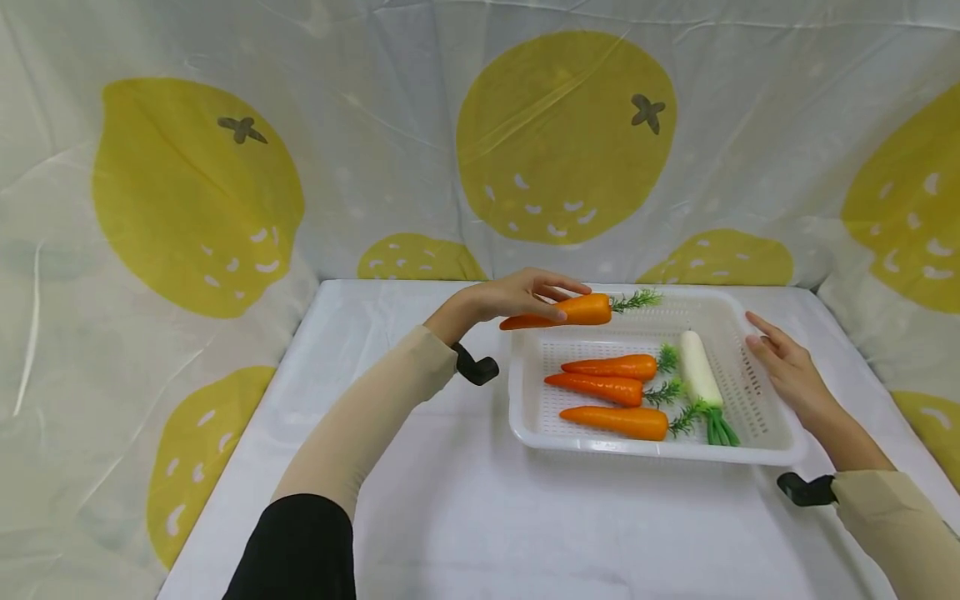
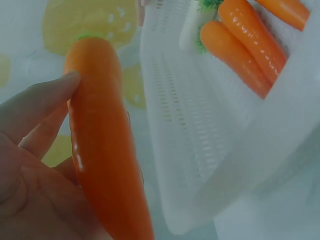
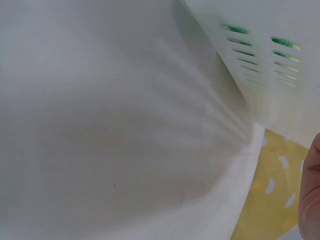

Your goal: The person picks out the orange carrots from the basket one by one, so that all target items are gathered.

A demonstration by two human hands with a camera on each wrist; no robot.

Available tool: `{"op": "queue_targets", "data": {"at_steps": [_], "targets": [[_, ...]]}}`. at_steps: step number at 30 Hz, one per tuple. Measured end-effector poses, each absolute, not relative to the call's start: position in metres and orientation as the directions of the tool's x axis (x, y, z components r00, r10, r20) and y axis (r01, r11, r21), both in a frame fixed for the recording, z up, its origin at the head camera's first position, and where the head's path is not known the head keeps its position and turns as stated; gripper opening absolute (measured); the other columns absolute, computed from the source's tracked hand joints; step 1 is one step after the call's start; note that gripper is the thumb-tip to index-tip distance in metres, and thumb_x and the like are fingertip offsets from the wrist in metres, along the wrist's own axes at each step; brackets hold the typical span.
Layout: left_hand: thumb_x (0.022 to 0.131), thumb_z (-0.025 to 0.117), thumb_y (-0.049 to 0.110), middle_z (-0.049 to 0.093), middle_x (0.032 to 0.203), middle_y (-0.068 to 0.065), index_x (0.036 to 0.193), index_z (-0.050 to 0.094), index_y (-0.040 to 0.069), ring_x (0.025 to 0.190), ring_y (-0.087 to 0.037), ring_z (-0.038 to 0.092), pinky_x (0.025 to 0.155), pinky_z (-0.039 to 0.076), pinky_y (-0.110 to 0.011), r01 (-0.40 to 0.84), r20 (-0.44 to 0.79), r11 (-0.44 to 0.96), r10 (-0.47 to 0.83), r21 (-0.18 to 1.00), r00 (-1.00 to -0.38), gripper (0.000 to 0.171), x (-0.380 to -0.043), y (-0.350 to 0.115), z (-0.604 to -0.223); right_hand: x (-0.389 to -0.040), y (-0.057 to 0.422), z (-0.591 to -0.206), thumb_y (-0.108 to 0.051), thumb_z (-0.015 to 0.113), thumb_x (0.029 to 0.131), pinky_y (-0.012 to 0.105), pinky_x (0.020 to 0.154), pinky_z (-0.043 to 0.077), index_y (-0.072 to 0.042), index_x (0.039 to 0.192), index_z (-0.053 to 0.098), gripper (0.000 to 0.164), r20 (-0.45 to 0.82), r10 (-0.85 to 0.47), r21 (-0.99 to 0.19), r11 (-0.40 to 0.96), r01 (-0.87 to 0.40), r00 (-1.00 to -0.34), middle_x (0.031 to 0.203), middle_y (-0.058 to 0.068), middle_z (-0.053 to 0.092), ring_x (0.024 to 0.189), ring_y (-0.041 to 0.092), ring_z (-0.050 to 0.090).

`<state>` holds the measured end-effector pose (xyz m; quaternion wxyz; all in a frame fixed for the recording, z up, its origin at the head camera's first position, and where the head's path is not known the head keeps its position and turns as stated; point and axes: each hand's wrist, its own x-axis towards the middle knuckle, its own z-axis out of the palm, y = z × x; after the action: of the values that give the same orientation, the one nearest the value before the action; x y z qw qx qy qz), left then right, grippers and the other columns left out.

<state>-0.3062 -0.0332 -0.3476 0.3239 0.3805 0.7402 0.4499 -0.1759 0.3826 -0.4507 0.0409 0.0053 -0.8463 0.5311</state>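
Note:
My left hand (image 1: 525, 293) holds an orange carrot (image 1: 588, 310) with a frilly green top, level above the far left rim of a white plastic basket (image 1: 570, 443). In the left wrist view the thumb and fingers lie around the carrot (image 2: 102, 135), its tip running out of frame. Inside the basket are three more carrots (image 1: 615, 422) and a white radish (image 1: 699, 367) with green leaves. My right hand (image 1: 797, 375) rests at the basket's right rim, fingers fairly straight; only part of this hand (image 3: 311, 190) shows in the right wrist view.
A white cloth (image 1: 465, 508) covers the table under the basket. Behind and beside it hangs a pale curtain (image 1: 375, 167) printed with yellow lemons. A black wrist mount (image 1: 476, 367) sits on the left wrist, another mount (image 1: 806, 489) on the right.

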Motion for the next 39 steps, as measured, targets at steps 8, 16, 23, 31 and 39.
{"op": "queue_targets", "data": {"at_steps": [8,16,23,31,39], "targets": [[0.097,0.066,0.014,0.057,0.141,-0.001,0.146,0.053,0.018,0.133,-0.021,0.048,0.103,0.045,-0.035,0.296,-0.120,0.299,0.858,0.907,-0.499,0.051,-0.309,-0.069,-0.339,-0.177,0.383,-0.451,-0.027,0.048,0.107,0.009,0.066,0.046,-0.012,0.159,0.023,0.060,0.064,0.039,-0.894,0.447,-0.040,-0.997,0.095,-0.025,0.054,0.082,-0.008,0.052],[0.097,0.067,0.018,0.055,0.142,0.005,0.145,0.055,0.024,0.136,-0.016,0.043,0.104,0.043,-0.038,0.284,-0.152,0.358,0.817,0.889,-0.556,0.050,-0.311,-0.102,-0.339,-0.177,0.383,-0.451,-0.024,0.047,0.107,0.009,0.067,0.046,-0.011,0.159,0.023,0.059,0.077,0.026,-0.901,0.430,-0.058,-0.997,0.097,-0.025,0.057,0.083,-0.008,0.053],[0.097,0.068,0.018,0.056,0.142,-0.001,0.146,0.053,0.022,0.131,-0.019,0.049,0.104,0.043,-0.041,0.257,-0.160,0.369,0.796,0.893,-0.584,0.052,-0.316,-0.134,-0.337,-0.177,0.383,-0.450,-0.023,0.048,0.107,0.009,0.067,0.046,-0.012,0.159,0.024,0.058,0.079,0.030,-0.898,0.436,-0.058,-0.996,0.097,-0.026,0.057,0.083,-0.008,0.053],[0.096,0.067,0.013,0.056,0.141,-0.005,0.145,0.054,0.016,0.125,-0.023,0.055,0.103,0.044,-0.041,0.204,-0.204,0.386,0.785,0.900,-0.585,0.050,-0.318,-0.165,-0.339,-0.178,0.383,-0.451,-0.024,0.048,0.107,0.010,0.065,0.047,-0.012,0.159,0.023,0.059,0.065,0.044,-0.896,0.443,-0.039,-0.997,0.097,-0.027,0.056,0.082,-0.008,0.054],[0.097,0.065,0.008,0.056,0.141,-0.008,0.145,0.054,0.012,0.125,-0.026,0.055,0.104,0.044,-0.042,0.184,-0.227,0.389,0.793,0.903,-0.566,0.049,-0.326,-0.187,-0.348,-0.178,0.382,-0.451,-0.024,0.047,0.107,0.012,0.064,0.049,-0.012,0.160,0.022,0.059,0.047,0.039,-0.902,0.430,-0.025,-0.998,0.097,-0.027,0.057,0.082,-0.008,0.055]]}}
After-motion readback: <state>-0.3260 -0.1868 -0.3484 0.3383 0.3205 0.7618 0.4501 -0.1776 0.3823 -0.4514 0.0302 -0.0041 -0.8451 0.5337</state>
